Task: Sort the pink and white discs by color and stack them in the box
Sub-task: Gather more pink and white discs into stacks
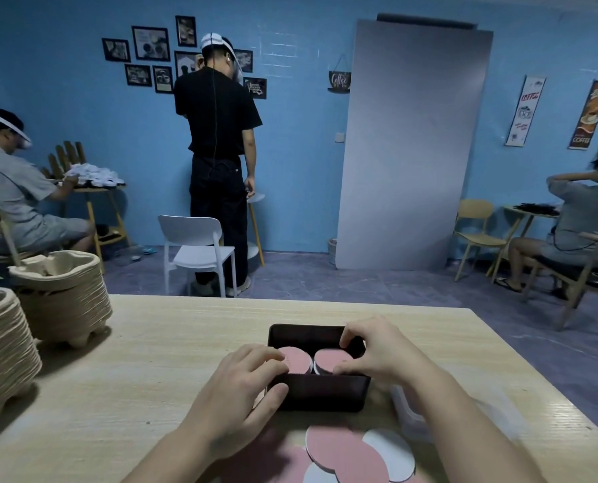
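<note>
A dark rectangular box stands on the wooden table in front of me. Inside it two stacks of discs sit side by side, each topped by a pink disc: the left stack and the right stack. My left hand rests on the box's left edge, fingers over the left stack and thumb against the box's front wall. My right hand curls over the right stack, fingertips touching its rim. Loose pink discs and white discs lie overlapping on the table just in front of the box.
Two tall stacks of moulded paper-pulp trays fill the table's left side. A clear plastic container sits right of the box under my right forearm. Beyond the table are a white chair and other people, seated and standing.
</note>
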Motion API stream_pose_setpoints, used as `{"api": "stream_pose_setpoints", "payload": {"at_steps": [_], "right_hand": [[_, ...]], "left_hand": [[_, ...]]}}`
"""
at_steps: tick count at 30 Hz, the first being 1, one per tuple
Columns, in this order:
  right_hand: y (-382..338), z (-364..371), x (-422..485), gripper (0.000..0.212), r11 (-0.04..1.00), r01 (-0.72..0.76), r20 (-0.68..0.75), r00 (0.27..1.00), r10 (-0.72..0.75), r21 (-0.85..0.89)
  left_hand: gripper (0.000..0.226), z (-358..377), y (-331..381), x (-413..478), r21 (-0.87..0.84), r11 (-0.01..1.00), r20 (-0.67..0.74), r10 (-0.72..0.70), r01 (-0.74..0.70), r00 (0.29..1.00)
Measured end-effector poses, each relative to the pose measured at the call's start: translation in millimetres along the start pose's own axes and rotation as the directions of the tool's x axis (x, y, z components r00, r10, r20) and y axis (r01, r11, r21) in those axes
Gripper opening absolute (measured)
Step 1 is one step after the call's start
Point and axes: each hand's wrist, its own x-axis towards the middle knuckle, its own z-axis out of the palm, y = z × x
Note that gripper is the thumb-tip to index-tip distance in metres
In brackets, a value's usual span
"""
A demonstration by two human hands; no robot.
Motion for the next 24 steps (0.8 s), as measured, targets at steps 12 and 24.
{"api": "stream_pose_setpoints", "payload": {"at_steps": [12,24], "right_hand": [[-18,10,-50,0.013,0.979,0.173,-0.409,0.905,-0.114,0.111],[-51,44,-168,0.014,0.974,0.22,-0.321,0.928,-0.191,0.056]], "left_hand": [[0.034,-10,14,-5,0.02,0.999,0.014,-0.031,0.03,0.999],[0.017,-16,62,-71,-0.01,1.0,-0.032,0.011,-0.011,0.999]]}}
